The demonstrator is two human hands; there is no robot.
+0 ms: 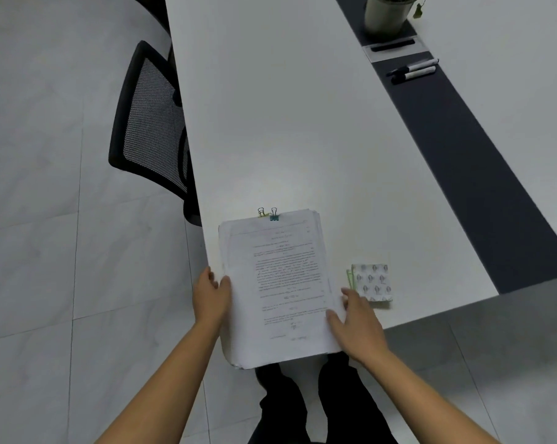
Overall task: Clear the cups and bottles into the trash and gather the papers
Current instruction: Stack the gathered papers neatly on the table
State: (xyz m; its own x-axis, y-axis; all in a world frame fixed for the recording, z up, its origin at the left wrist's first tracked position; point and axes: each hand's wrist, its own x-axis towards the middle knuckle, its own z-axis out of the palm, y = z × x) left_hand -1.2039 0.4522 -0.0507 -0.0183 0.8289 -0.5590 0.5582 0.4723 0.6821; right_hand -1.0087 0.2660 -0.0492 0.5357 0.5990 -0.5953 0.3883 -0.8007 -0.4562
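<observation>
A thick stack of printed papers point(280, 283) with two binder clips point(269, 214) at its far edge lies at the near corner of the white table point(270, 123), its near end sticking out past the table edge. My left hand point(211, 296) grips the stack's left edge, thumb on top. My right hand point(355, 318) holds the right edge, thumb on the top sheet and fingers beside it. No cups or bottles are in view.
A small patterned packet point(373, 282) lies just right of the stack. Two markers point(413, 70) rest on the dark centre strip point(463, 149), with a potted plant point(391, 12) beyond. A black mesh chair point(148, 123) stands at the table's left side. My legs are below.
</observation>
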